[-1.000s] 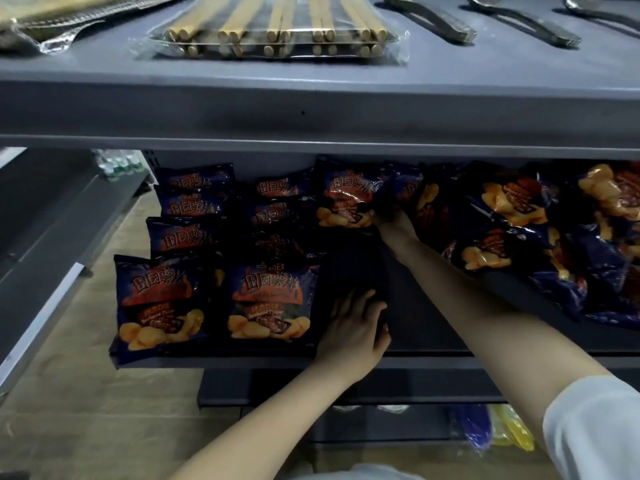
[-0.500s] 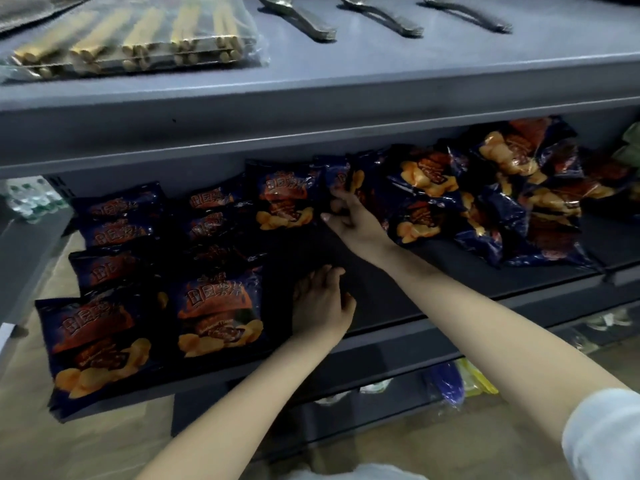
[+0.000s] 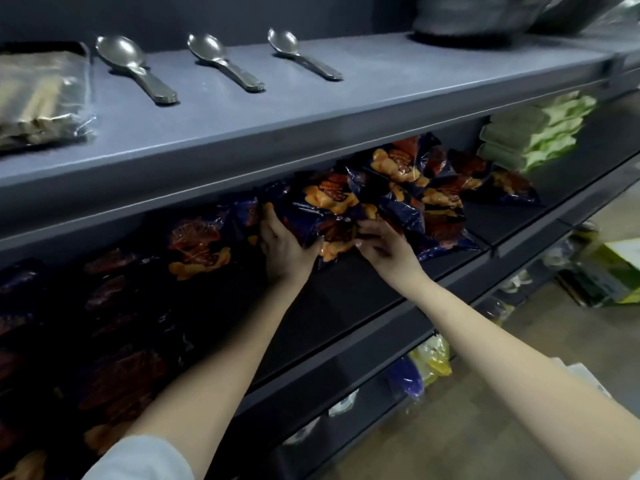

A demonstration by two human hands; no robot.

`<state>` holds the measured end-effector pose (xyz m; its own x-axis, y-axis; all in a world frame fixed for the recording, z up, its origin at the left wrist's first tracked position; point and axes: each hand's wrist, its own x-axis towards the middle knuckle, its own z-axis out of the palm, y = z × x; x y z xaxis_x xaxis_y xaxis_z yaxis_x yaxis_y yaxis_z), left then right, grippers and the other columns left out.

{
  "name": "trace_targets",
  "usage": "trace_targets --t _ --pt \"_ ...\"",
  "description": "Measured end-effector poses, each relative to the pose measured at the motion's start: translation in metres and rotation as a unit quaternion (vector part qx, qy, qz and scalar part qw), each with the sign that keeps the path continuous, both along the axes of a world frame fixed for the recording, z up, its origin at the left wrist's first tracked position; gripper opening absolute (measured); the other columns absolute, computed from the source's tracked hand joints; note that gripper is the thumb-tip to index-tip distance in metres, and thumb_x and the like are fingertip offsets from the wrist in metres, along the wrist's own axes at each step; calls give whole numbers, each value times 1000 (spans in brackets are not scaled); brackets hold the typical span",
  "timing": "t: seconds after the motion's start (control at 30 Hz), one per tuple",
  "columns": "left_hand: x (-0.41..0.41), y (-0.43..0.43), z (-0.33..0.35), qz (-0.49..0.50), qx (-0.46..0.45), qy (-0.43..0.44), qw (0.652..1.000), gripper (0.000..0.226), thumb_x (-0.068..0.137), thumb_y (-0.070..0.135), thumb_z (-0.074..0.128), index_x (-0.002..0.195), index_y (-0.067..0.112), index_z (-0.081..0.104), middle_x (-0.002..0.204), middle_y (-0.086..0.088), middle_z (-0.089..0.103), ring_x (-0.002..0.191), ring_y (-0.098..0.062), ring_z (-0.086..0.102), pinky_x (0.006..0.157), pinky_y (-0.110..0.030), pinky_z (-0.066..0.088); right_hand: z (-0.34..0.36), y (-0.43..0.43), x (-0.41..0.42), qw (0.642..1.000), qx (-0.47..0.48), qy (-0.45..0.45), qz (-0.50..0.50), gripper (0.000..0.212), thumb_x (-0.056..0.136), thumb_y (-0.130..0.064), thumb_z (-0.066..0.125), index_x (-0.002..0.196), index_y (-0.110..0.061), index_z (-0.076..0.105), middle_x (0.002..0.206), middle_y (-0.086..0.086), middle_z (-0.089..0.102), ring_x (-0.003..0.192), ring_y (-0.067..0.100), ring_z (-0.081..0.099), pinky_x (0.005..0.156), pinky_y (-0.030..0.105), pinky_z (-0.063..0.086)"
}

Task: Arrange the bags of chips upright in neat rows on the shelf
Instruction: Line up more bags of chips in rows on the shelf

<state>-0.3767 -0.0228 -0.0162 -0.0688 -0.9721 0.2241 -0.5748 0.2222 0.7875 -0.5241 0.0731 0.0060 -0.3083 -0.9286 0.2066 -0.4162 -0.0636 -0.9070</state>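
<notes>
The left grip point(image 3: 284, 247) was curled round the left edge of one bag of chips point(image 3: 322, 216), thumb on its front. The right grip point(image 3: 384, 251) pinched the same bag at its lower right corner, with the fingertips point(image 3: 360, 242) tucked under the foil. That bag stood tilted at the back of the dark middle shelf point(image 3: 346, 299), its lower edge covered by both grips.

Just right of the bag lay a loose pile of chip bags point(image 3: 433, 188), overlapping so much that no count could be made. Just left of the bag stood one upright bag point(image 3: 199, 245). Further left, the rows of bags point(image 3: 114, 341) sank into shadow and motion blur, their number unclear, and the frame cut the nearest ones off.

Above the bag, on the grey upper shelf point(image 3: 311, 109), lay three metal spoons point(image 3: 221, 60), well apart from each other. A clear packet of sticks point(image 3: 38, 102) lay up and to the left, blurred and cut off. A dark object point(image 3: 474, 19) up and to the right was cropped at the top.

Far right of the bag sat a stack of pale green packs point(image 3: 533, 133). Below the bag, a yellow bag point(image 3: 431, 358) and a blue bag point(image 3: 405, 375) were half hidden under the shelf.
</notes>
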Motion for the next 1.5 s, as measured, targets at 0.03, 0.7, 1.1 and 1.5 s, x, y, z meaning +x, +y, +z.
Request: trace_targets --t 0.03,0.7,1.1,1.5 --pt "-5 -4 0 6 12 -4 1000 114 70 39 78 149 21 -3 155 -16 9 138 -40 20 104 -54 35 -3 5 -3 1000 9 -4 -3 31 92 -13 58 122 -11 52 108 -7 59 92 -4 60 72 7 46" --pt "61 40 -2 120 -40 248 960 40 93 12 47 132 4 45 115 -10 60 101 -21 58 71 -2 38 -29 4 45 994 65 -32 77 24 92 -26 58 115 -24 56 115 -7 62 104 5 61 89 25 49" --pt "96 66 1 43 98 318 942 14 94 10 40 94 15 54 84 6 54 74 2 54 60 -7 39 -24 -11 79 939 123 -257 191 29 80 -18 69 107 -10 62 102 0 69 99 12 66 88 28 51" --pt "82 87 -8 -164 14 152 974 69 82 29 67 138 39 26 144 16 32 131 5 31 100 -7 30 -9 -6 93 985 -13 -161 60 34 95 -34 49 124 -17 55 111 -8 66 107 9 62 85 26 50"
